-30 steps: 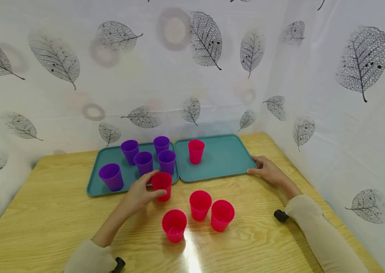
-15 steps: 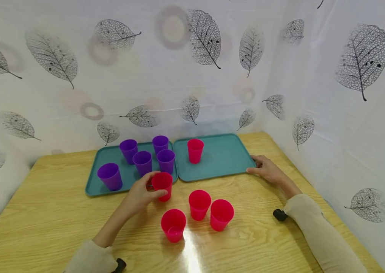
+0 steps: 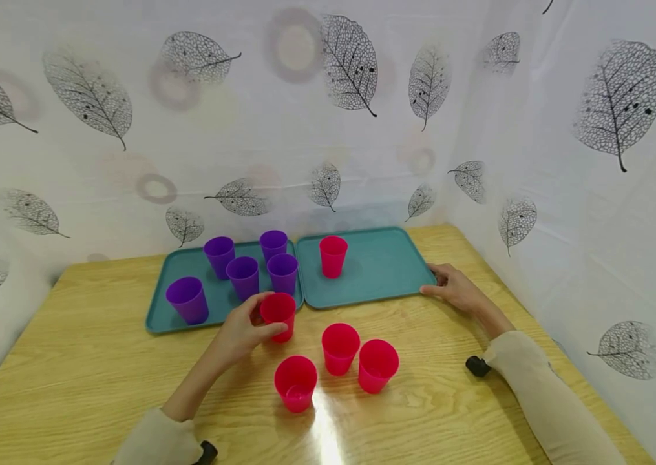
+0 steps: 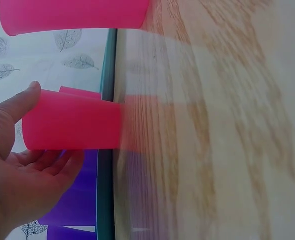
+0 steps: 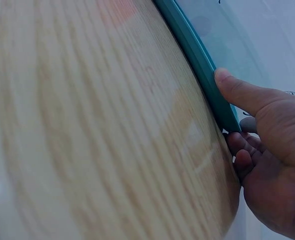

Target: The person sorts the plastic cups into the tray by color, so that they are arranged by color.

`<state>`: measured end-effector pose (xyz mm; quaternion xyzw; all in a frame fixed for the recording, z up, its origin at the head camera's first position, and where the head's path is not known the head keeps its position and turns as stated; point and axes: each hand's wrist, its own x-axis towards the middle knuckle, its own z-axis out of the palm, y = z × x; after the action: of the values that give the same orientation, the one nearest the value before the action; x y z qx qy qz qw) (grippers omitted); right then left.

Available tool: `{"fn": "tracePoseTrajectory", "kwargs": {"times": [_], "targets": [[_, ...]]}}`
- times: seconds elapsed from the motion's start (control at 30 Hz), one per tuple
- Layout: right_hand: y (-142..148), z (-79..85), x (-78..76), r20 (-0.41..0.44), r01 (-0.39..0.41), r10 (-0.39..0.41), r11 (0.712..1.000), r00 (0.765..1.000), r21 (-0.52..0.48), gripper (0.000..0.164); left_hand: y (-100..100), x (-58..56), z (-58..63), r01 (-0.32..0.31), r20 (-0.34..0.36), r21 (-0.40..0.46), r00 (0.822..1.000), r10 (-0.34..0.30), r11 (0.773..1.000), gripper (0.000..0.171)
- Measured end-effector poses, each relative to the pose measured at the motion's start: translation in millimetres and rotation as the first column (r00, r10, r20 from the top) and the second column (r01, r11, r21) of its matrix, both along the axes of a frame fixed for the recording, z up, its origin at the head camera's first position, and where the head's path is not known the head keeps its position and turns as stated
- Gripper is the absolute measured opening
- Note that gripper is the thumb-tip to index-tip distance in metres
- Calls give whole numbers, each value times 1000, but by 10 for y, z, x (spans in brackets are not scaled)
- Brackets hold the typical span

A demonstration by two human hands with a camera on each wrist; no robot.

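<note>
My left hand holds a red cup between thumb and fingers. Upright, the cup stands at the front edge of the left teal tray, its base on the table in the left wrist view. Several purple cups are on that tray. My right hand grips the front right corner of the right teal tray, thumb on the rim and fingers curled at its outer side. One red cup stands on the right tray, toward its left end.
Three more red cups stand on the wooden table in front of the trays: a near one, a middle one and a right one. Behind the table hangs a white leaf-print curtain, which also runs along the right side.
My left hand and the red cup in it have shifted very slightly to the right. My right hand stays on the tray corner.
</note>
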<state>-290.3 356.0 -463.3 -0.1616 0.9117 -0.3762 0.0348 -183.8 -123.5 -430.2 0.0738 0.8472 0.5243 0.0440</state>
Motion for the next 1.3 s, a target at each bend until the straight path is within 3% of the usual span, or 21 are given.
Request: {"fn": "tracePoseTrajectory", "kwargs": {"times": [0.27,0.43,0.67,1.0,1.3], "targets": [[-5,10,10,1,5,-5,1000,1000,6,74,23,35,45,14,8,21,1000,-14,1000,71],[-2,0,3,-4,1,-1,1000,1000,2,73,52,53,151,34,13,13,999,-34,999,71],[-3,-16,-9,-3,6,-6,1000,1000,-1,74,116,21,341,93,-37,35,995,-92,995,70],[8,-34,-11,10,13,-13,1000,1000,-8,76,313,-146,550,156,-64,9,986,-155,988,73],[11,-29,-8,9,10,-10,1000,1000,-17,75,624,-382,677,202,-92,-32,975,-204,979,76]]}}
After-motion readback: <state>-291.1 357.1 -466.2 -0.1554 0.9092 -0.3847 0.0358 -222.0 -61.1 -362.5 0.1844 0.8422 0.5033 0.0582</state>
